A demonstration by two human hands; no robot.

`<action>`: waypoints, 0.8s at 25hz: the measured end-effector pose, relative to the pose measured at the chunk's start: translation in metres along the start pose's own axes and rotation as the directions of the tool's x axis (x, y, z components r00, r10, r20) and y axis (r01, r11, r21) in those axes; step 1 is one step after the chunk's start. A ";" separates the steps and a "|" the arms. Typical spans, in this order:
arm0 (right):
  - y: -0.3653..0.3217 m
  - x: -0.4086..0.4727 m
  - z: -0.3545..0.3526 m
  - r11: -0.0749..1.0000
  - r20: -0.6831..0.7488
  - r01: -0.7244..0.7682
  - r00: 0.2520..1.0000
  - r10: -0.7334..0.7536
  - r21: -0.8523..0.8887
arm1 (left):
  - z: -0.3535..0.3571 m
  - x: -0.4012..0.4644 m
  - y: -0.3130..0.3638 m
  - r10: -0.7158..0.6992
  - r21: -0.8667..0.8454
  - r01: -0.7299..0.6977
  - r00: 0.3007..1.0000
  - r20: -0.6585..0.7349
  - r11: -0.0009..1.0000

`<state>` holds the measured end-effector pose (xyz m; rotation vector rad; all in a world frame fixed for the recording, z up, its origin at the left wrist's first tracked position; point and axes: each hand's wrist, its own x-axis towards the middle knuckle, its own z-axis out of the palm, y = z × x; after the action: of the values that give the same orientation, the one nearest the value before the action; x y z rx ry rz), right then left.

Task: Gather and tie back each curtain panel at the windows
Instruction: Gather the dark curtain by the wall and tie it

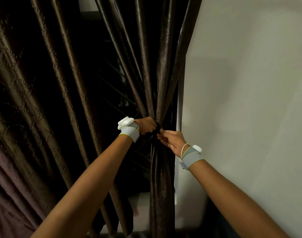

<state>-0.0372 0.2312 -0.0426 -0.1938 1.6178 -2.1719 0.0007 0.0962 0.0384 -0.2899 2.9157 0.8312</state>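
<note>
A dark brown patterned curtain panel (pixel 161 69) hangs beside the wall and is bunched into a narrow waist at mid-height. My left hand (pixel 146 127) grips that bunched waist from the left, fingers curled round the fabric. From the right, my right hand (pixel 172 140) pinches a dark tie band (pixel 158 129) that wraps the gathered fabric between the two hands. Below the waist the panel falls in a tight column (pixel 161 194). Much of the band is hidden by my fingers.
A second brown curtain panel (pixel 48 100) hangs loose across the left. Between the panels a dark window with a grille (pixel 119 93) shows. A pale wall (pixel 250 83) fills the right side, and a light sill or ledge (pixel 139 212) lies low.
</note>
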 end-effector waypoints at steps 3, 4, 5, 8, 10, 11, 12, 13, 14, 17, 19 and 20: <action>0.001 0.000 0.000 1.000 -0.002 -0.007 1.000 0.007 0.024 | 0.005 -0.002 0.000 0.011 -0.035 -0.013 0.999 -0.050 0.999; 0.002 -0.001 0.000 1.000 -0.002 0.001 1.000 -0.001 0.031 | 0.008 -0.002 0.000 0.011 -0.043 -0.014 0.997 -0.070 0.999; 0.002 -0.002 -0.001 1.000 -0.006 0.012 1.000 -0.012 0.026 | 0.010 -0.002 0.000 0.011 -0.050 -0.015 0.996 -0.087 0.999; 0.002 -0.004 -0.004 0.992 -0.044 0.078 0.996 -0.083 -0.098 | 0.015 0.001 -0.009 0.036 -0.028 -0.040 0.989 -0.143 0.999; 0.001 -0.004 -0.003 0.970 -0.041 0.106 0.992 -0.118 -0.221 | 0.019 -0.002 -0.014 0.032 -0.033 -0.043 0.959 -0.282 0.999; 0.000 -0.004 -0.003 0.953 -0.033 0.124 0.990 -0.138 -0.277 | 0.023 -0.004 -0.015 0.028 -0.028 -0.041 0.929 -0.369 0.999; -0.001 -0.004 -0.002 0.933 -0.029 0.143 0.986 -0.162 -0.330 | 0.026 -0.006 -0.016 0.026 -0.007 -0.033 0.895 -0.445 0.999; -0.001 -0.004 -0.002 0.911 -0.030 0.160 0.982 -0.185 -0.379 | 0.030 -0.009 -0.016 0.029 0.036 -0.014 0.870 -0.493 0.999; -0.001 -0.004 -0.002 0.887 -0.026 0.177 0.978 -0.208 -0.426 | 0.034 -0.010 -0.016 0.039 0.087 0.006 0.857 -0.513 0.996; -0.002 -0.002 -0.005 0.788 -0.001 0.232 0.959 -0.283 -0.571 | 0.035 -0.013 -0.018 0.078 0.238 0.061 0.840 -0.537 0.969; -0.006 0.001 -0.007 0.684 -0.008 0.230 0.946 -0.325 -0.693 | 0.031 -0.012 -0.021 0.064 0.224 0.068 0.844 -0.533 0.972; -0.009 0.002 -0.009 0.621 -0.010 0.222 0.938 -0.346 -0.751 | 0.030 -0.012 -0.023 0.047 0.182 0.057 0.854 -0.517 0.982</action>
<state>-0.0441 0.2404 -0.0367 -0.5693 2.6649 -1.5912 0.0184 0.0949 0.0028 -0.5888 3.4606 0.5215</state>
